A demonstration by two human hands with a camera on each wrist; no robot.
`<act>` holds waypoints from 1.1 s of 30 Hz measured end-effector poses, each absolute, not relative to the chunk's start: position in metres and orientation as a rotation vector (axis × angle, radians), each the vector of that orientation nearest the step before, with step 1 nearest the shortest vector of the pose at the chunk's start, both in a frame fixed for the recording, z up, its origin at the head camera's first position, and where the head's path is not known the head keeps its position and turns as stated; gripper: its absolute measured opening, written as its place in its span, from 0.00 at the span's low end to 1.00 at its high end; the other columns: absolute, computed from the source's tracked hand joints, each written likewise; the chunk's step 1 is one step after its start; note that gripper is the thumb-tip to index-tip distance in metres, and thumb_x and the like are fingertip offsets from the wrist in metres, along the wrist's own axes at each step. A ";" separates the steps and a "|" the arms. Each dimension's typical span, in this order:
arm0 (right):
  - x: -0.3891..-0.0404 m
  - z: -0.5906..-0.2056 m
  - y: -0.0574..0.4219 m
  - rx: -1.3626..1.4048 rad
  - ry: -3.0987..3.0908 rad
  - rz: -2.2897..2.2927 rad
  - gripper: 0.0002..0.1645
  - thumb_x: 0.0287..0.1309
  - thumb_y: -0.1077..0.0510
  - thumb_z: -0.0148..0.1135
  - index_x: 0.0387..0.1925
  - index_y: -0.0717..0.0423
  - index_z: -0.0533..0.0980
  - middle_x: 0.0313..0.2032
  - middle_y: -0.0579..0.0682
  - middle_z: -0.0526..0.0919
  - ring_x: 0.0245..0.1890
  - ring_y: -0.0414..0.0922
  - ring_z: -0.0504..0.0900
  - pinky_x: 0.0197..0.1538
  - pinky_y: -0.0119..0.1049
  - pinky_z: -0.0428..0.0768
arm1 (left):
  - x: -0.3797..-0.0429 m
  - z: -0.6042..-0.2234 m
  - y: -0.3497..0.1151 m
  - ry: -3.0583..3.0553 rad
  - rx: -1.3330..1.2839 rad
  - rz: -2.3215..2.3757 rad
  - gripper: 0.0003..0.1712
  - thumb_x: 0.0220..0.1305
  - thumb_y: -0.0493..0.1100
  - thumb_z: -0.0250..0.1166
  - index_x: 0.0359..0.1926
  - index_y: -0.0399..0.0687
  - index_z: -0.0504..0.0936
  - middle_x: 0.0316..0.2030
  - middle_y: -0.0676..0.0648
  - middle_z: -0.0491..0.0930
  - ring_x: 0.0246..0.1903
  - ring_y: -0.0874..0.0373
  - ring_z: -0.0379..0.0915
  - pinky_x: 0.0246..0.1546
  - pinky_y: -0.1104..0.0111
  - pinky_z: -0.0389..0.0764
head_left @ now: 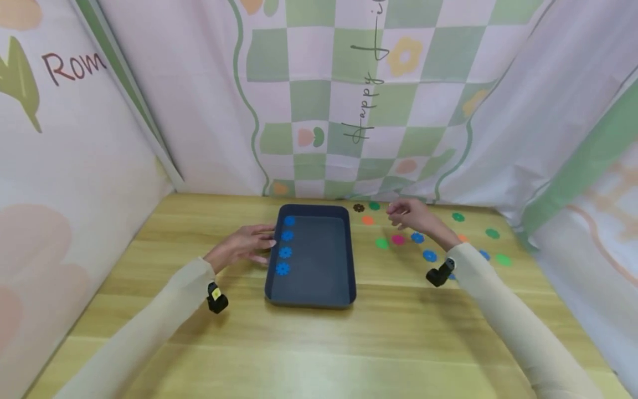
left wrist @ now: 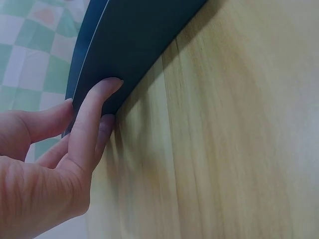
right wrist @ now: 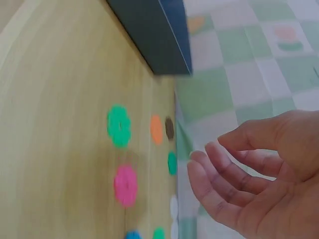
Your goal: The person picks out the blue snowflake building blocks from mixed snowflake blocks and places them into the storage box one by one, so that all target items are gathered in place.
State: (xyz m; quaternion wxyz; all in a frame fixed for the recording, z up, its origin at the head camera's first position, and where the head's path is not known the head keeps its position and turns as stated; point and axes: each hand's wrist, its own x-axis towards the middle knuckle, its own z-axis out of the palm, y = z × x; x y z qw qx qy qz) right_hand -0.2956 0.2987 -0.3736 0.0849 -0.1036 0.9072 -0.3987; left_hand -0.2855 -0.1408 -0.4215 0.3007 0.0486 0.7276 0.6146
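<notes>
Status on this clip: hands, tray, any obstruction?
Left hand touching tray side. Right hand raised near loose colored pieces, nothing visible in its fingers. Four blue pieces lined along tray's left. No obstruction seen.

"Rom" (head_left: 75, 67), "Happy" (head_left: 364, 105) on curtains (head_left: 199, 127)

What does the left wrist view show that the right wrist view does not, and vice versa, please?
Only the left wrist view shows the left hand, touching the outer wall of a dark blue-grey rectangular tray.

Only the right wrist view shows the right hand and flat coloured pieces, including a pink flower-shaped piece.

Both show the tray, the pale wood-grain tabletop and the green-and-white checked fabric.
</notes>
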 end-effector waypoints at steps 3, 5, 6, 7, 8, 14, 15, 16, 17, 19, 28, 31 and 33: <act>-0.291 -0.376 0.319 -0.255 2.717 -1.157 0.19 0.75 0.65 0.56 0.58 0.78 0.72 0.52 0.73 0.80 0.45 0.55 0.86 0.47 0.41 0.91 | -0.286 -0.422 -0.141 1.929 0.123 1.632 0.39 0.79 0.35 0.58 0.83 0.42 0.53 0.81 0.31 0.51 0.75 0.35 0.61 0.49 0.58 0.91; -0.289 -0.378 0.331 -0.212 2.734 -1.102 0.21 0.75 0.65 0.55 0.60 0.78 0.70 0.54 0.74 0.78 0.47 0.57 0.85 0.50 0.45 0.90 | -0.286 -0.422 -0.141 1.927 0.126 1.635 0.39 0.79 0.35 0.58 0.83 0.41 0.52 0.80 0.31 0.52 0.75 0.35 0.61 0.49 0.58 0.91; -0.287 -0.379 0.336 -0.183 2.741 -1.066 0.21 0.75 0.65 0.55 0.60 0.78 0.70 0.55 0.75 0.77 0.48 0.59 0.84 0.51 0.48 0.90 | -0.286 -0.422 -0.141 1.930 0.131 1.635 0.39 0.79 0.35 0.58 0.83 0.41 0.52 0.80 0.30 0.52 0.74 0.34 0.62 0.49 0.58 0.91; -0.285 -0.381 0.340 -0.148 2.758 -1.015 0.21 0.74 0.64 0.56 0.60 0.78 0.70 0.55 0.75 0.77 0.48 0.59 0.84 0.51 0.49 0.89 | -0.286 -0.422 -0.141 1.927 0.131 1.638 0.39 0.79 0.35 0.58 0.83 0.41 0.52 0.80 0.31 0.52 0.74 0.34 0.62 0.49 0.57 0.91; -0.283 -0.382 0.344 -0.112 2.771 -0.960 0.21 0.73 0.63 0.56 0.60 0.76 0.71 0.56 0.74 0.77 0.48 0.60 0.83 0.51 0.51 0.88 | -0.286 -0.422 -0.141 1.925 0.128 1.640 0.39 0.79 0.35 0.58 0.83 0.41 0.53 0.80 0.31 0.52 0.74 0.34 0.62 0.49 0.57 0.91; -0.275 -0.392 0.355 0.027 2.809 -0.692 0.23 0.69 0.55 0.65 0.56 0.69 0.75 0.56 0.71 0.79 0.51 0.63 0.79 0.51 0.55 0.82 | -0.286 -0.421 -0.141 1.931 0.123 1.631 0.38 0.80 0.35 0.57 0.83 0.43 0.52 0.81 0.31 0.52 0.73 0.34 0.64 0.49 0.58 0.91; -0.275 -0.394 0.356 0.033 2.807 -0.681 0.24 0.69 0.54 0.66 0.55 0.69 0.76 0.54 0.70 0.80 0.50 0.62 0.79 0.50 0.55 0.82 | -0.286 -0.421 -0.141 1.935 0.127 1.626 0.38 0.80 0.36 0.57 0.83 0.42 0.52 0.81 0.31 0.52 0.73 0.34 0.64 0.49 0.58 0.91; -0.275 -0.396 0.356 0.031 2.815 -0.668 0.23 0.68 0.54 0.67 0.55 0.69 0.76 0.53 0.69 0.80 0.48 0.61 0.79 0.50 0.55 0.82 | -0.285 -0.420 -0.141 1.940 0.134 1.620 0.39 0.80 0.36 0.58 0.83 0.42 0.52 0.80 0.31 0.52 0.73 0.33 0.64 0.49 0.58 0.91; -0.275 -0.398 0.355 0.031 2.821 -0.658 0.23 0.68 0.55 0.67 0.53 0.69 0.75 0.50 0.68 0.81 0.45 0.59 0.79 0.48 0.53 0.82 | -0.285 -0.421 -0.141 1.943 0.134 1.616 0.39 0.80 0.36 0.58 0.83 0.42 0.52 0.80 0.31 0.52 0.73 0.33 0.64 0.49 0.58 0.91; -0.275 -0.403 0.352 0.017 2.833 -0.630 0.20 0.69 0.56 0.66 0.52 0.68 0.75 0.47 0.66 0.82 0.40 0.56 0.78 0.45 0.51 0.81 | -0.284 -0.422 -0.143 1.950 0.133 1.603 0.39 0.80 0.36 0.58 0.83 0.42 0.52 0.81 0.31 0.51 0.74 0.34 0.63 0.49 0.58 0.91; -0.288 -0.400 0.343 -0.113 2.814 -0.445 0.14 0.69 0.61 0.64 0.44 0.68 0.71 0.40 0.63 0.78 0.39 0.57 0.77 0.45 0.52 0.81 | -0.284 -0.419 -0.143 1.989 0.181 1.571 0.38 0.81 0.35 0.55 0.82 0.35 0.49 0.80 0.28 0.50 0.74 0.32 0.61 0.46 0.61 0.92; -0.292 -0.394 0.344 -0.116 2.756 -0.378 0.16 0.68 0.62 0.64 0.45 0.72 0.70 0.36 0.61 0.77 0.36 0.55 0.74 0.45 0.49 0.79 | -0.286 -0.415 -0.137 2.003 0.185 1.546 0.37 0.81 0.35 0.54 0.82 0.33 0.49 0.80 0.28 0.50 0.74 0.33 0.60 0.46 0.61 0.92; -0.293 -0.390 0.341 -0.105 2.723 -0.311 0.25 0.69 0.62 0.64 0.54 0.80 0.68 0.38 0.64 0.78 0.34 0.53 0.74 0.43 0.46 0.80 | -0.285 -0.414 -0.137 2.005 0.169 1.539 0.37 0.81 0.35 0.54 0.82 0.34 0.49 0.80 0.28 0.50 0.74 0.33 0.60 0.46 0.60 0.92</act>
